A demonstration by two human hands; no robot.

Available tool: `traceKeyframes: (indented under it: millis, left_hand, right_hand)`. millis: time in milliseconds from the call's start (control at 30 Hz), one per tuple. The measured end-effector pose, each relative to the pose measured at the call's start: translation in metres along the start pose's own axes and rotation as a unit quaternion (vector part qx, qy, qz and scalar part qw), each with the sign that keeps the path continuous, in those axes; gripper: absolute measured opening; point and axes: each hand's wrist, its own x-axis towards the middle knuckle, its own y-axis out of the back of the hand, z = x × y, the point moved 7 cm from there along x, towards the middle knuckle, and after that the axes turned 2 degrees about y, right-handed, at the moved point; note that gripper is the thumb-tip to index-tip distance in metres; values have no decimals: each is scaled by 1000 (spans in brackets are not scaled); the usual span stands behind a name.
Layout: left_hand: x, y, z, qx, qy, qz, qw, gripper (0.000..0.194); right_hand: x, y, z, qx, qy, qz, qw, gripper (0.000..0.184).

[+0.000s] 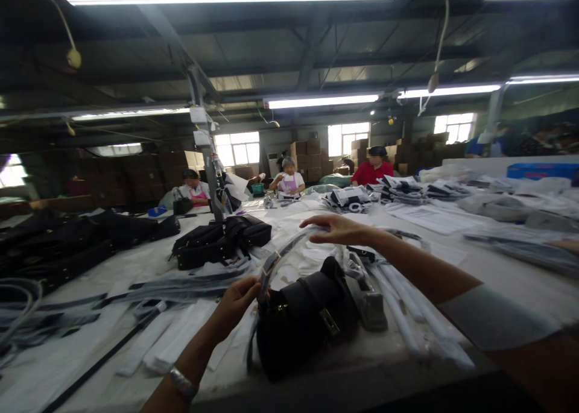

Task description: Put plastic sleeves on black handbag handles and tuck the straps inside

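Observation:
A black handbag (303, 322) with a gold-coloured clasp stands at the table's near edge, in front of me. A dark strap (272, 262) in clear plastic wrap, with gold-coloured metal on it, arches up from the bag's left side. My left hand (239, 304) pinches the strap's lower end beside the bag. Above the bag, my right hand (339, 229) reaches over the top of the arch, fingers stretched out and thumb apart. The strap runs in at its fingertips; whether they press on it is unclear. Behind the bag's right side sits a grey block-like object (373, 310).
More black bags (221, 241) lie beyond my left hand, with a larger heap (58, 244) farther left. Wrapped straps (181, 283) and white paper strips (181, 334) cover the left side. A metal post (210, 160) rises from the table. Several people sit opposite.

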Motion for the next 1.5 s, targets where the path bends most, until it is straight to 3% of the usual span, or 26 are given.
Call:
traceKeyframes:
  millis: [100,233,367,433,500,600,700,867,967,1133,1300,1400,1500]
  left_hand:
    - [-5,2,9,51,10,-30,998,40]
    - [9,-2,40,-40,20,-6,999,63]
    - [29,-22,55,-91,25,-38,995,53]
    - [34,-27,50,-122,28,-46,991,46]
    - [33,-21,40,-177,29,-18,984,44]
    - [27,-5,24,-255,24,37,966,44]
    - [22,3,13,-290,16,49,956,40]
    - [19,-6,-3,-240,46,31,969,42]
    - [17,-9,-5,-252,54,48,965,37]
    - [14,-8,0,-299,26,46,953,36]
    - [14,-4,-5,-370,18,66,926,31]
    - [13,-5,-4,-377,17,80,922,32]
    - [9,-9,-3,-360,33,89,928,35]
  right_hand:
    - [-1,1,2,-115,33,21,993,53]
    - [6,-4,7,-114,39,45,992,37]
    - [11,-6,12,-102,49,79,990,46]
    - [5,-4,24,-101,35,104,989,52]
    - [-7,-5,45,-100,11,118,988,52]
    - [-29,-13,79,-91,-24,117,989,42]
    - [-36,-19,99,-63,-41,121,990,31]
    - [-18,-6,99,7,-44,174,984,54]
    - [-17,-4,103,7,-52,190,980,68]
    - [-43,-28,129,-21,-94,165,982,48]
    - [-63,-37,147,-43,-123,185,974,47]
    - [-68,-39,146,-49,-145,184,971,48]
    - [-70,-36,126,-88,-138,211,964,60]
